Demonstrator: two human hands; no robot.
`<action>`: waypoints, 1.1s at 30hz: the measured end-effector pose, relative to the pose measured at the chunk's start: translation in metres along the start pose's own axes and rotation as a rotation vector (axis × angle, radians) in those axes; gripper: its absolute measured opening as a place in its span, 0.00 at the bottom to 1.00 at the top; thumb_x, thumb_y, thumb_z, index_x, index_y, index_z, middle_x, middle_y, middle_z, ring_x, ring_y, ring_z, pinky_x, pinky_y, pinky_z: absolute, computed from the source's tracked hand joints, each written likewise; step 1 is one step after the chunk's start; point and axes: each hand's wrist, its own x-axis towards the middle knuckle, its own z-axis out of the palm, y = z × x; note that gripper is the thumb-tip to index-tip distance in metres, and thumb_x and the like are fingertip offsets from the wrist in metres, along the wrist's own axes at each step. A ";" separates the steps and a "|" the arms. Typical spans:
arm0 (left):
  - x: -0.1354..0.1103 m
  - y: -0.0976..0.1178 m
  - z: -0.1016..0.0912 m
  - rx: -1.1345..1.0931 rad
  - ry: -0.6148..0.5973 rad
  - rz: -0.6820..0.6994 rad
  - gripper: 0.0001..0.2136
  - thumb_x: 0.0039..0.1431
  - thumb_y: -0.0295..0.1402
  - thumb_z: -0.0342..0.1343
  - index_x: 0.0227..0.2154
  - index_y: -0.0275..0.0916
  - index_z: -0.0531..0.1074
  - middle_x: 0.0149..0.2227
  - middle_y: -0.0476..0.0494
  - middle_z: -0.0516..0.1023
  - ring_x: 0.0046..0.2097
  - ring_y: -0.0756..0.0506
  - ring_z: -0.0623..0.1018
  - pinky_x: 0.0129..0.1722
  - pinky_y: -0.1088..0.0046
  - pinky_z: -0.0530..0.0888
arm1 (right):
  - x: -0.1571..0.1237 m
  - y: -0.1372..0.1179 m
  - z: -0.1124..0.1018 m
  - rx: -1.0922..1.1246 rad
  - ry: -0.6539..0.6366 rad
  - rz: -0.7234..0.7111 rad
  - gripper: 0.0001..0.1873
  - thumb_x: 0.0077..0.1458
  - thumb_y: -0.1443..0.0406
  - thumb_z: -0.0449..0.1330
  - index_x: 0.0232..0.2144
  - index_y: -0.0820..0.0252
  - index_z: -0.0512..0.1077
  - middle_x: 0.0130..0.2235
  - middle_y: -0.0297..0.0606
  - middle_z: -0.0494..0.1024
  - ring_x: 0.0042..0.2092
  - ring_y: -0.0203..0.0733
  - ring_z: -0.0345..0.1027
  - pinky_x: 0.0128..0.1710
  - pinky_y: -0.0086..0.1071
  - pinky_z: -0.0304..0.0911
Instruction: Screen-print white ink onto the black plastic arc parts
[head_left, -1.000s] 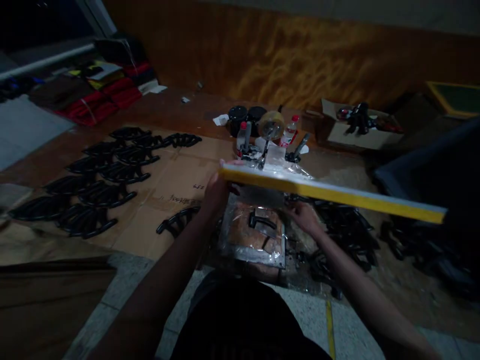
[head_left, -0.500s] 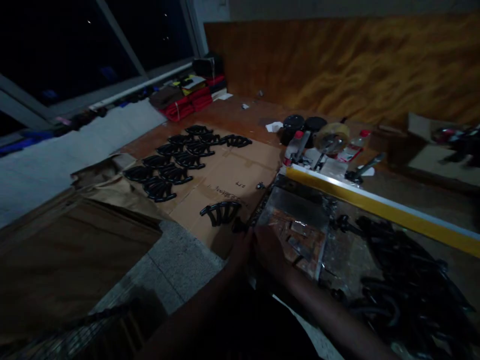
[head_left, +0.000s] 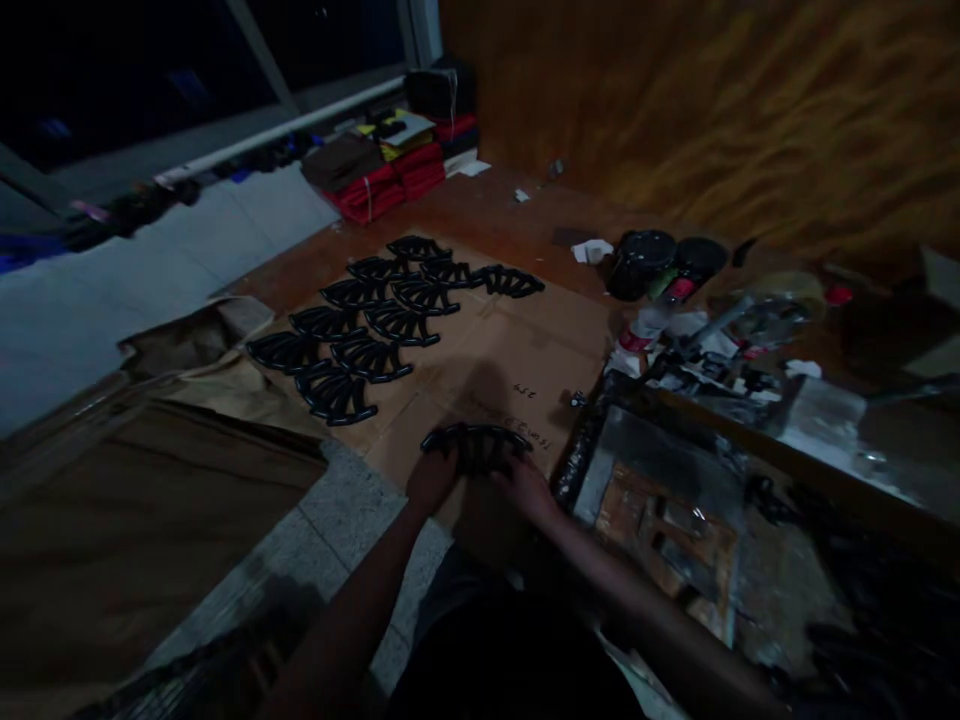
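- Black part lies on the cardboard, left hand and right hand both grasping it.
- Step, judged: setting it down; next calls for aligning with the laid-out parts, far left.

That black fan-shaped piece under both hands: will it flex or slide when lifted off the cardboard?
The black fan-shaped piece probably stays stiff: its ribs join a curved rim, and the matching pieces lie flat in the same shape. It looks light for its size, being mostly open gaps. Its glossy surface may be slippery, so the left hand and right hand at opposite ends seem sensible.
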 end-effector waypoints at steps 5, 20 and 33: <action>0.064 0.016 -0.050 0.095 -0.070 0.183 0.26 0.69 0.47 0.38 0.50 0.36 0.76 0.51 0.31 0.80 0.52 0.38 0.79 0.49 0.64 0.73 | -0.004 -0.009 -0.001 0.085 -0.001 0.036 0.31 0.61 0.61 0.60 0.64 0.62 0.64 0.60 0.51 0.71 0.61 0.50 0.65 0.60 0.38 0.60; 0.021 0.007 0.016 0.171 0.206 0.655 0.28 0.61 0.49 0.55 0.63 0.50 0.66 0.70 0.42 0.58 0.69 0.26 0.56 0.64 0.36 0.56 | -0.022 -0.003 0.016 -0.226 -0.018 -0.039 0.24 0.63 0.68 0.54 0.61 0.55 0.70 0.64 0.42 0.69 0.65 0.55 0.59 0.63 0.49 0.58; 0.127 0.046 -0.035 0.151 0.009 0.929 0.29 0.53 0.44 0.64 0.58 0.44 0.72 0.67 0.36 0.65 0.70 0.31 0.56 0.68 0.46 0.54 | -0.015 0.032 0.065 -0.325 0.136 -0.121 0.32 0.54 0.77 0.52 0.58 0.50 0.72 0.61 0.39 0.71 0.62 0.52 0.65 0.60 0.46 0.63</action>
